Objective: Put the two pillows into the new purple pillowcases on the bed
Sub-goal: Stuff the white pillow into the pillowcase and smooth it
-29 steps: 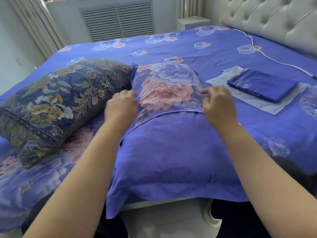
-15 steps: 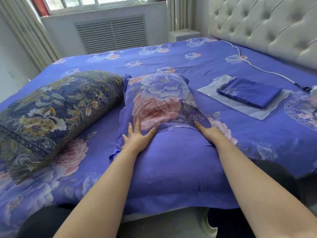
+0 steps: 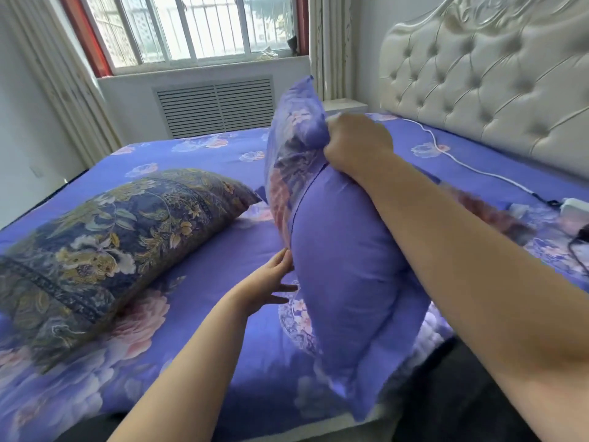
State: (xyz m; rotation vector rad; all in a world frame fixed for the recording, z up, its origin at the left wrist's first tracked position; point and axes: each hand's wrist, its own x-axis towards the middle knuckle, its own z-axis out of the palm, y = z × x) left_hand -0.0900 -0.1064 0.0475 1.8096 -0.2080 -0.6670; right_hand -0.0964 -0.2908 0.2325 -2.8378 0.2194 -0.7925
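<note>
Toward the bed's (image 3: 197, 148) left edge, the second pillow (image 3: 105, 247) lies in its dark floral cover, uncased. Mid-bed, my left hand (image 3: 271, 287), fingers straight, touches the first pillow (image 3: 344, 266), upended in its purple pillowcase (image 3: 294, 135). My right hand (image 3: 358, 143) grips its top; roughly half remains.

Right forearm (image 3: 462, 250) hides bed (image 3: 204, 250) behind; charger (image 3: 575, 207) cut by right edge.
</note>
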